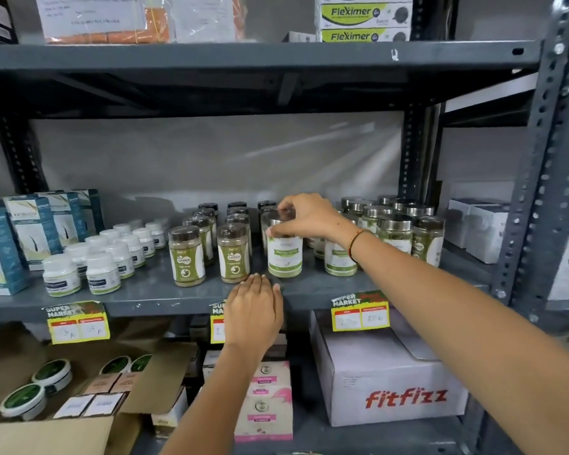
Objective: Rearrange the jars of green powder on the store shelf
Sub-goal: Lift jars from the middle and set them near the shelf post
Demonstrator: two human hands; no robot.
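On the grey middle shelf (309, 287) stand rows of green-powder jars. My right hand (304, 216) grips the lid of a silver-lidded jar with a white label (284, 257) that stands near the shelf's front. To its left are brown-lidded jars (233, 254) in several rows, and more silver-lidded jars (394, 234) stand to the right, partly hidden by my forearm. My left hand (255, 310) rests flat on the shelf's front edge below the jars, holding nothing.
Small white bottles (102, 272) and blue-white boxes (33, 231) fill the shelf's left. White boxes (480, 224) sit at the right by the upright post (546, 178). Price tags (360, 311) hang on the edge. Below are a fitfizz carton (388, 382) and an open cardboard box (79, 389).
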